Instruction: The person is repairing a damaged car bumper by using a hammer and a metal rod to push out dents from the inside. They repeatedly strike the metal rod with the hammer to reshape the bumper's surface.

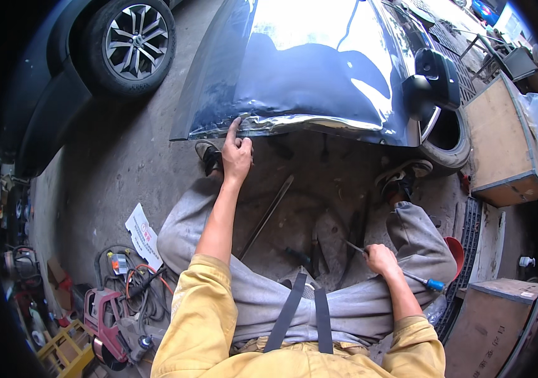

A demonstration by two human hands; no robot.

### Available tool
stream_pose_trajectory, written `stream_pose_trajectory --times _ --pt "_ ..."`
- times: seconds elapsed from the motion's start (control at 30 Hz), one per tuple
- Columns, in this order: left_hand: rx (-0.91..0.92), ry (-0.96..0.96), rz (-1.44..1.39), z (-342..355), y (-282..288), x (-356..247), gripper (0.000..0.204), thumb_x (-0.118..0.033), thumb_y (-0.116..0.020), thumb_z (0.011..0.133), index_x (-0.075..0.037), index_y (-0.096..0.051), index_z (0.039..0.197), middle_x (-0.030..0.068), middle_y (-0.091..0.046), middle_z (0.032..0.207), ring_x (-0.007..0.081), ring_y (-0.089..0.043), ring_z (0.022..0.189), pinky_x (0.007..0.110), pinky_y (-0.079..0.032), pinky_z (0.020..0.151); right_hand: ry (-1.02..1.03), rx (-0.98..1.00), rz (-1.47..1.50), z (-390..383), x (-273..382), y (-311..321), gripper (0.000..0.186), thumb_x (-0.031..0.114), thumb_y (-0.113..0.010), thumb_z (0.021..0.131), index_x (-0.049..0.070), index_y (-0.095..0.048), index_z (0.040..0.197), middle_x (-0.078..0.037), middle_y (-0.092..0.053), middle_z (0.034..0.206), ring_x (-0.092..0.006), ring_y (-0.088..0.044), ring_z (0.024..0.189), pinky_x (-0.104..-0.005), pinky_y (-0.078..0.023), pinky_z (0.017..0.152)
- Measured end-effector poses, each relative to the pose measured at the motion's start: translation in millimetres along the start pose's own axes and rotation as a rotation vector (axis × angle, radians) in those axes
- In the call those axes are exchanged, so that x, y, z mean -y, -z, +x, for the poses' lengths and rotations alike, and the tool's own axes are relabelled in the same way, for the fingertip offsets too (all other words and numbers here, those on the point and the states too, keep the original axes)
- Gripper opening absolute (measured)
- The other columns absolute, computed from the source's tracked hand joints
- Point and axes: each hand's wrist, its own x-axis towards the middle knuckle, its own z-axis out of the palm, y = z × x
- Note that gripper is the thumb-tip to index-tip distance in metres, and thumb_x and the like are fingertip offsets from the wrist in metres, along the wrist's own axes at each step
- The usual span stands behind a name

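At my far left a dark car (42, 120) is standing on the grey, stained concrete floor (86, 208), its spoked wheel (135, 41) showing; nearer me a yellow frame (70, 349) and a pinkish-red machine (99, 315) are sitting beside a tangle of cables (145, 302), with a white printed sheet (145, 238) lying near my leg. My left hand (236, 151) is lying with its index finger extended, the tip touching the creased near edge of the dark blue car panel (319, 82), while my other fingers are curling loosely. The panel is spreading out ahead of me, its glossy face throwing back bright white light, its near edge buckling in a crumpled, shining strip. Beneath, a metal bar (269, 215) is lying slantwise on the floor. My right hand (381, 259) is gripping a thin rod (414, 277) with a blue end, low by my leg. Farther right, a black mirror (436, 79) is jutting beside the panel above a tyre (452, 157), and two wooden boxes (502, 138) are lining the room's right side.
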Motion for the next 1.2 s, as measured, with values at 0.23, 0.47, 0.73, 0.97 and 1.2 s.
stream_pose_trajectory --times 0.23,0.47,0.73,0.97,1.2 --pt "-0.007 -0.062 0.126 6.4 -5.8 10.9 0.065 -0.005 -0.046 0.081 -0.014 -0.047 0.145 0.0029 -0.048 0.051 0.0114 -0.046 0.042 0.032 -0.044 0.045 0.019 0.038 0.002 0.7 8.8 -14.7 0.025 0.027 -0.059 0.09 0.007 -0.072 0.098 -0.024 -0.069 0.095 -0.0412 -0.066 0.095 -0.0504 -0.052 0.085" --pt "0.034 -0.017 0.1 -19.1 -6.7 17.0 0.076 -0.004 -0.046 0.082 -0.021 -0.03 0.154 0.0022 -0.043 0.052 0.0122 -0.044 0.04 0.032 -0.043 0.043 0.041 0.023 0.016 2.2 12.0 -21.0 0.024 0.026 -0.059 0.089 0.008 -0.073 0.094 -0.023 -0.069 0.093 -0.0411 -0.066 0.094 -0.0497 -0.052 0.086" --pt "-0.072 0.072 -0.323 -46.0 -10.9 50.2 0.049 -0.009 -0.051 0.094 -0.004 -0.041 0.141 0.0032 -0.054 0.073 0.0163 -0.058 0.056 0.03 -0.051 0.053 0.049 0.033 0.011 6.5 12.2 -23.9 0.023 0.025 -0.062 0.088 0.006 -0.074 0.09 -0.022 -0.07 0.094 -0.0386 -0.068 0.095 -0.0463 -0.054 0.087" --pt "-0.016 0.365 -0.958 12.5 -1.6 37.3 0.029 -0.024 -0.055 0.1 -0.001 -0.058 0.117 0.0138 -0.065 0.115 0.0267 -0.062 0.106 0.042 -0.052 0.092 0.048 0.045 0.002 12.7 8.0 -33.1 0.023 0.024 -0.062 0.085 0.005 -0.075 0.086 -0.021 -0.071 0.092 -0.0362 -0.069 0.094 -0.0449 -0.055 0.084" --pt "-0.146 0.582 -0.945 39.1 -9.6 30.5 0.022 -0.023 -0.057 0.099 -0.004 -0.062 0.109 0.0097 -0.066 0.11 0.0255 -0.061 0.105 0.044 -0.052 0.091 0.084 -0.021 -0.005 16.2 4.1 -40.8 0.013 0.016 -0.065 0.076 0.009 -0.076 0.077 -0.017 -0.072 0.083 -0.0326 -0.072 0.084 -0.0426 -0.058 0.077"
